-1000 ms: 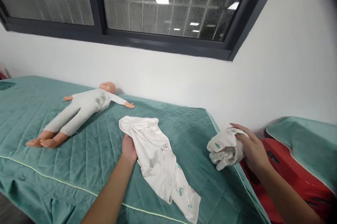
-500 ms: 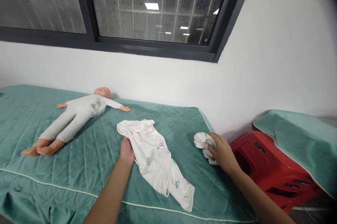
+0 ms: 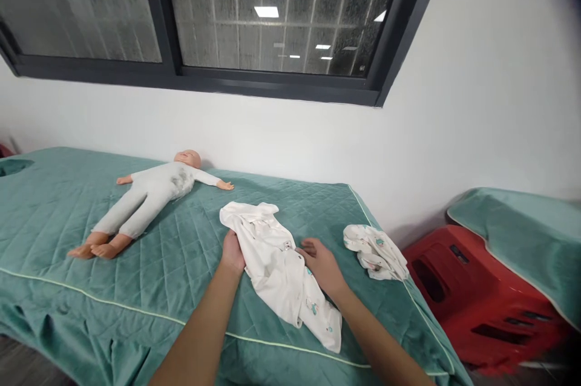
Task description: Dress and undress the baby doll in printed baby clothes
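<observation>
A white baby garment (image 3: 272,274) with small coloured prints and a square label lies loosely on the green quilted cover (image 3: 181,289). My left hand (image 3: 233,251) grips its left edge, the fingertips hidden under the cloth. Over its right edge, my right hand (image 3: 323,266) has its thumb by the label and its fingers apart, holding nothing. To the right of that hand, a bunched white printed cloth (image 3: 379,253) rests near the cover's edge. Farther left, a baby doll (image 3: 154,186) in a pale bodysuit lies on its back.
A red plastic stool (image 3: 481,295) stands beyond the right edge, partly under another green cover (image 3: 526,228). The white wall (image 3: 281,138) and a dark-framed window (image 3: 281,83) rise behind the bed.
My right hand has let go of the bunched cloth, which now lies on the cover, and has moved left to the garment. My left hand keeps its hold; the view has shifted slightly.
</observation>
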{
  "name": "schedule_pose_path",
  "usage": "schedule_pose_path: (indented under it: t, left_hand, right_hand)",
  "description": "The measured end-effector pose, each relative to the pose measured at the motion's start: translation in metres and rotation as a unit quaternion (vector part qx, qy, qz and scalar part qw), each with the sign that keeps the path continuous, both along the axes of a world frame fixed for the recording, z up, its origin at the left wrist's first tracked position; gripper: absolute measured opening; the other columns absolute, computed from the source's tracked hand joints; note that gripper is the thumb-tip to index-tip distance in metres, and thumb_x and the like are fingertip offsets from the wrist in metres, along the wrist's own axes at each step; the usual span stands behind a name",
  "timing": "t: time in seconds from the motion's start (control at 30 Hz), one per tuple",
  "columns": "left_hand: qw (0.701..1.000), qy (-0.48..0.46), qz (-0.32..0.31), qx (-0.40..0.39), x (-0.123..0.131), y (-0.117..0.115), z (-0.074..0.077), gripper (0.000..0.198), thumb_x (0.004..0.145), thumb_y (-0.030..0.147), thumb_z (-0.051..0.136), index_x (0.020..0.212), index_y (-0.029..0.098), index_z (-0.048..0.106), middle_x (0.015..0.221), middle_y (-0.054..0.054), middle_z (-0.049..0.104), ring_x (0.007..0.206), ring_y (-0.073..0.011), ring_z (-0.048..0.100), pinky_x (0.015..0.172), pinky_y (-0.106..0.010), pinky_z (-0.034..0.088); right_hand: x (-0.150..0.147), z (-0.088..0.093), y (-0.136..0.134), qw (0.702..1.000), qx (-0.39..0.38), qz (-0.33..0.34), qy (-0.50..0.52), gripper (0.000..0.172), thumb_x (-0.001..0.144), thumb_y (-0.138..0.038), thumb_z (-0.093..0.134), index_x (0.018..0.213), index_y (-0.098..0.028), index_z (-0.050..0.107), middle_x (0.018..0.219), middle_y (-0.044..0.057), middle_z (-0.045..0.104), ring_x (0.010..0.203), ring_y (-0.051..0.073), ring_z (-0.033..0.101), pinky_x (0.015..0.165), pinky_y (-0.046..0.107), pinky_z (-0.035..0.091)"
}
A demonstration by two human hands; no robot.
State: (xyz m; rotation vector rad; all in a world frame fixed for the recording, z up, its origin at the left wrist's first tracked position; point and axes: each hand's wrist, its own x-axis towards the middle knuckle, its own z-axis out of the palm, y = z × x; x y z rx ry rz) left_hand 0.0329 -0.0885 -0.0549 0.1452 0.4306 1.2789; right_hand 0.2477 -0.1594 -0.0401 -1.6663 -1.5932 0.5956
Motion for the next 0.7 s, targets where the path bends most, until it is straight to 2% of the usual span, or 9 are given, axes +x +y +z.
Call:
schedule_pose_path:
  t: [0.17,0.27,0.33,0.4,0.43,0.5,0.57,0.6,0.7]
  left_hand:
    - [0.999,-0.003,0.047,-0.004,-0.001,-0.006,0.011,0.035,0.079,0.023,0.054,0.111,0.015,0.066,0.106,-0.011,0.073,0.107,-0.0304,0.067,0.097,-0.045,0.052]
    - [0.991,0.037,0.123,0.028,-0.003,-0.041,0.007,0.03,0.08,0.02,0.057,0.109,0.019,0.064,0.108,-0.008,0.071,0.112,-0.0277,0.064,0.101,-0.041,0.049]
    - [0.963,0.128,0.235,0.036,-0.006,-0.077,-0.001,0.031,0.078,0.014,0.062,0.107,0.024,0.063,0.11,-0.002,0.069,0.118,-0.0233,0.06,0.106,-0.037,0.044]
    - [0.906,0.252,0.339,0.007,-0.01,-0.112,-0.006,0.039,0.074,0.009,0.069,0.107,0.028,0.061,0.118,0.001,0.064,0.127,-0.0211,0.051,0.114,-0.035,0.033]
    - [0.881,0.302,0.364,0.025,-0.012,-0.126,-0.003,0.042,0.073,0.007,0.07,0.108,0.028,0.062,0.128,0.0,0.059,0.135,-0.0215,0.043,0.118,-0.034,0.027]
    - [0.846,0.38,0.356,0.114,-0.014,-0.138,0.013,0.044,0.073,0.008,0.072,0.111,0.028,0.065,0.142,-0.002,0.047,0.143,-0.0237,0.029,0.121,-0.033,0.018]
    - [0.842,0.397,0.288,0.223,-0.013,-0.13,0.043,0.048,0.072,0.008,0.072,0.116,0.026,0.066,0.14,-0.005,0.05,0.141,-0.0268,0.03,0.122,-0.034,0.011]
    - [0.841,0.401,0.229,0.282,-0.012,-0.12,0.06,0.049,0.071,0.007,0.072,0.116,0.025,0.067,0.137,-0.006,0.053,0.139,-0.0291,0.032,0.122,-0.036,0.012]
    - [0.79,0.464,0.109,0.386,-0.01,-0.086,0.112,0.049,0.066,0.007,0.075,0.112,0.023,0.069,0.125,-0.006,0.061,0.123,-0.0299,0.047,0.113,-0.035,0.026]
  right_hand:
    - [-0.025,0.005,0.04,0.995,-0.066,0.04,-0.071,0.023,0.074,-0.038,0.069,0.065,-0.019,0.06,0.071,0.005,0.066,0.076,0.023,0.061,0.073,0.034,0.045]
    - [-0.032,0.017,0.043,0.989,-0.072,0.094,-0.083,0.022,0.07,-0.033,0.07,0.061,-0.018,0.056,0.066,0.001,0.062,0.072,0.02,0.057,0.068,0.029,0.042]
    - [-0.032,0.029,0.038,0.988,-0.05,0.134,-0.061,0.017,0.077,-0.035,0.064,0.074,-0.018,0.061,0.076,0.0,0.064,0.078,0.019,0.058,0.07,0.028,0.043]
    - [-0.029,0.048,0.03,0.982,-0.019,0.188,-0.008,0.022,0.085,-0.039,0.056,0.087,-0.018,0.063,0.087,0.001,0.067,0.085,0.019,0.06,0.076,0.029,0.046]
    - [-0.028,0.06,0.025,0.975,-0.005,0.223,0.027,0.025,0.087,-0.041,0.054,0.092,-0.018,0.065,0.092,0.002,0.068,0.089,0.02,0.061,0.079,0.03,0.047]
    - [-0.03,0.09,0.017,0.958,0.0,0.28,0.057,0.028,0.09,-0.042,0.054,0.1,-0.02,0.068,0.103,0.003,0.069,0.096,0.021,0.062,0.084,0.031,0.047]
    - [-0.036,0.123,0.01,0.94,-0.005,0.34,0.037,0.028,0.09,-0.04,0.055,0.105,-0.022,0.071,0.111,0.003,0.069,0.103,0.022,0.063,0.088,0.032,0.047]
    - [-0.039,0.141,0.006,0.933,-0.004,0.36,0.017,0.028,0.09,-0.039,0.056,0.106,-0.024,0.072,0.111,0.002,0.07,0.104,0.022,0.063,0.088,0.031,0.048]
    - [-0.044,0.188,-0.001,0.908,-0.005,0.415,-0.061,0.027,0.091,-0.034,0.053,0.105,-0.026,0.074,0.108,-0.001,0.072,0.097,0.02,0.065,0.083,0.029,0.048]
